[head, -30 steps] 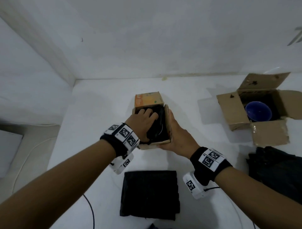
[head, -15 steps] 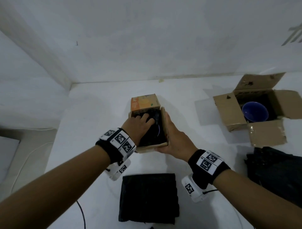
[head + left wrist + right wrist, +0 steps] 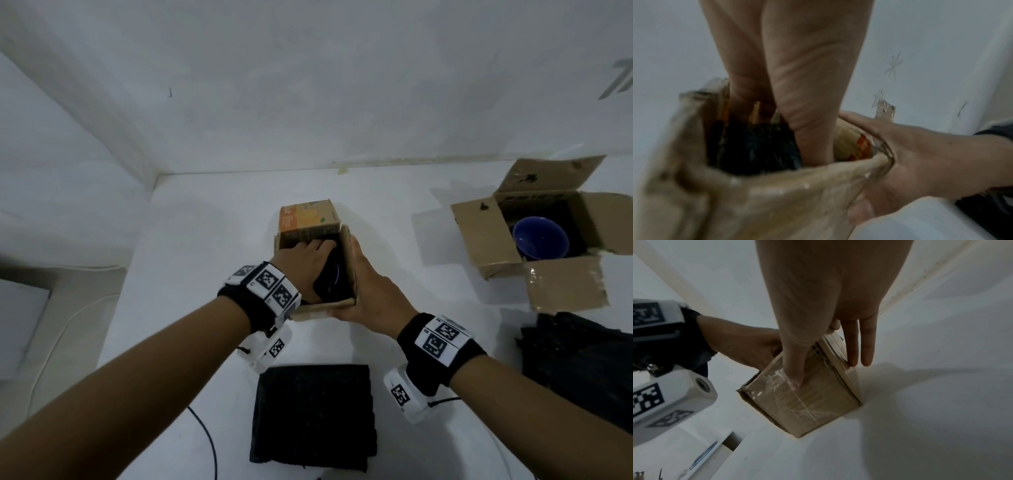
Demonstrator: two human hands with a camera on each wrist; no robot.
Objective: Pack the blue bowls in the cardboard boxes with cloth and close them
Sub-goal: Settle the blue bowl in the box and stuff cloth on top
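Note:
A small cardboard box [image 3: 323, 305] with an orange far flap stands mid-table. My left hand [image 3: 301, 263] reaches into it, fingers pushing black cloth [image 3: 756, 146] down along the far left wall; the fingertips are hidden. A sliver of a blue bowl's rim [image 3: 337, 274] shows beside the cloth. My right hand [image 3: 370, 291] grips the box's near right corner, thumb on the near face [image 3: 795, 379] and fingers along the right side. A second blue bowl [image 3: 539, 238] sits in a larger cardboard box [image 3: 486, 240] at the right, its flaps spread.
A folded black cloth [image 3: 311, 416] lies on the white table close to me. A heap of black cloth [image 3: 579, 370] sits at the right edge. A thin black cable [image 3: 205, 435] runs near the left forearm. White walls close the far side and left.
My left hand has slid from the middle of the cloth toward the box's far left corner. The right hand keeps its hold on the box.

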